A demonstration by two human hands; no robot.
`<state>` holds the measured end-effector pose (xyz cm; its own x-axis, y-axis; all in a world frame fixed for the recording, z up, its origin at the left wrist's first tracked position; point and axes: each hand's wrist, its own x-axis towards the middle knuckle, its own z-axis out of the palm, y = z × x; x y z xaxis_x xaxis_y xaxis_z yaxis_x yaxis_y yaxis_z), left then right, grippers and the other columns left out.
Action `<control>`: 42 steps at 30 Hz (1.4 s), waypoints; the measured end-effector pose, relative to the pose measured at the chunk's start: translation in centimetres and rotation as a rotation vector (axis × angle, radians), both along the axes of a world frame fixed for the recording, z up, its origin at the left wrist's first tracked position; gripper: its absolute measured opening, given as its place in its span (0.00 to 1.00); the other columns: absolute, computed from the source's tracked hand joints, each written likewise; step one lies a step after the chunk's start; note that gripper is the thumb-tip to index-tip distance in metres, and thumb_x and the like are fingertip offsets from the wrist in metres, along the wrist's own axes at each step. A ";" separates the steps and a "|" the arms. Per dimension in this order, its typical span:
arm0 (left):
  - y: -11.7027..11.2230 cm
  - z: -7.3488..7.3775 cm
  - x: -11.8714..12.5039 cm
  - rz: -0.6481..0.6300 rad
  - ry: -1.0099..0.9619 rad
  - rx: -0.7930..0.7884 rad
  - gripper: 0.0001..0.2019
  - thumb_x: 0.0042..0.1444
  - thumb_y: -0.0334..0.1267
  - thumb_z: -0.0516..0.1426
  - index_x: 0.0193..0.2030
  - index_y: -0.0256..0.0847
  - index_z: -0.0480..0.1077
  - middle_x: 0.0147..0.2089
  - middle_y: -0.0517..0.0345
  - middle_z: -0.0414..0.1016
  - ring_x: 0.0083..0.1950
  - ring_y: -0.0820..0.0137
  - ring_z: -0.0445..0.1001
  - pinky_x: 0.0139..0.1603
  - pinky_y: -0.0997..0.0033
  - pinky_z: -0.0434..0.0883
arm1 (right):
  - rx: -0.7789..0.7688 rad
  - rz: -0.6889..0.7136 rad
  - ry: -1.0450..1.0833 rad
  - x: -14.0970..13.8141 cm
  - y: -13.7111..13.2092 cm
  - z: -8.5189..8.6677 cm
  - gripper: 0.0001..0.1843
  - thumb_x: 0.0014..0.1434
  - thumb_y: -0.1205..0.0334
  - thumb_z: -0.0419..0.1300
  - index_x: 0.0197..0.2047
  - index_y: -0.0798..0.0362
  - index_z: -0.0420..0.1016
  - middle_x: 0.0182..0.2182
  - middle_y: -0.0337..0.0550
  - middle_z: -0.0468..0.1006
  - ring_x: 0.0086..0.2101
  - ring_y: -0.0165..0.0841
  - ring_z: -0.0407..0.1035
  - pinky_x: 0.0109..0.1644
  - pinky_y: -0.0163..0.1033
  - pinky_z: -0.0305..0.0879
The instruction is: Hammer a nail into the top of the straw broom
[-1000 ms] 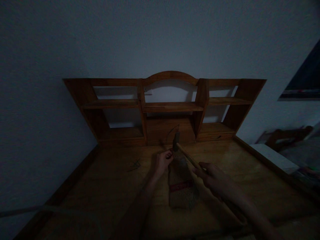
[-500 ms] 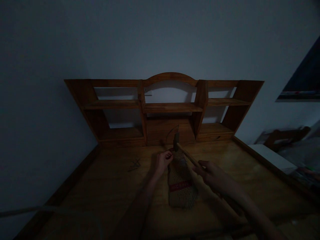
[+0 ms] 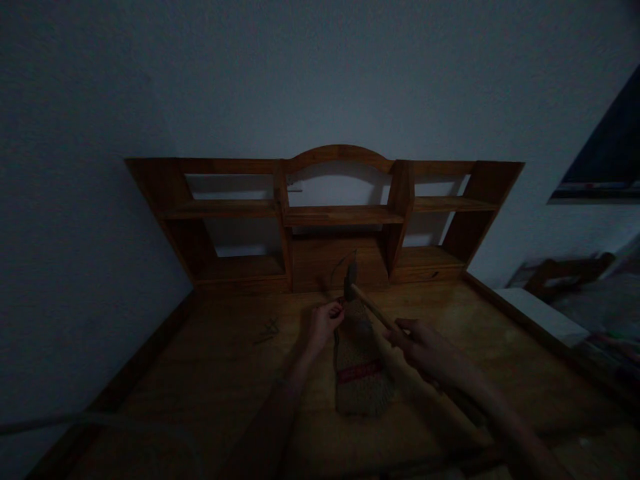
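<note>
Two hands work at the centre of the frame. The right hand [image 3: 417, 343], right of centre, grasps the handle of one hammer [image 3: 375, 307], whose dark head points up, near mid-frame. The left hand [image 3: 326, 320], just beside that head, has its fingers curled in; whether they pinch anything is too dark to tell. Below the hammer's head, in the lower centre, lies one bristly, brush-like piece [image 3: 356, 347] with one red band [image 3: 360, 371]. Left of the hands, at least three thin sticks [image 3: 267, 331] lie loosely together on one wooden desk [image 3: 215, 373]. Across the middle of the frame stands one shelf unit [image 3: 345, 215], three sections wide. One chair [image 3: 570, 275] shows at the right edge.
</note>
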<state>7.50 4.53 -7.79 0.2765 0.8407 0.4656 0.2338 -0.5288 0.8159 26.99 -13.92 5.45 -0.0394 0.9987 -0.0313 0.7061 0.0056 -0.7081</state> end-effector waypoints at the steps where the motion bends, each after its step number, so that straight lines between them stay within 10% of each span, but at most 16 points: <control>1: -0.1 0.1 0.0 0.005 -0.003 -0.009 0.08 0.51 0.35 0.56 0.35 0.32 0.71 0.33 0.55 0.72 0.34 0.74 0.71 0.34 0.79 0.66 | -0.013 0.005 0.006 0.0 0.0 -0.1 0.29 0.60 0.38 0.47 0.39 0.58 0.70 0.25 0.44 0.71 0.21 0.27 0.65 0.19 0.28 0.55; 42: -1.5 1.7 -0.2 -0.032 0.014 -0.075 0.07 0.52 0.33 0.56 0.36 0.33 0.73 0.36 0.54 0.75 0.37 0.72 0.74 0.37 0.78 0.67 | 0.070 0.055 -0.055 -0.9 0.2 -0.6 0.22 0.62 0.45 0.48 0.36 0.57 0.69 0.28 0.44 0.73 0.29 0.30 0.69 0.27 0.31 0.56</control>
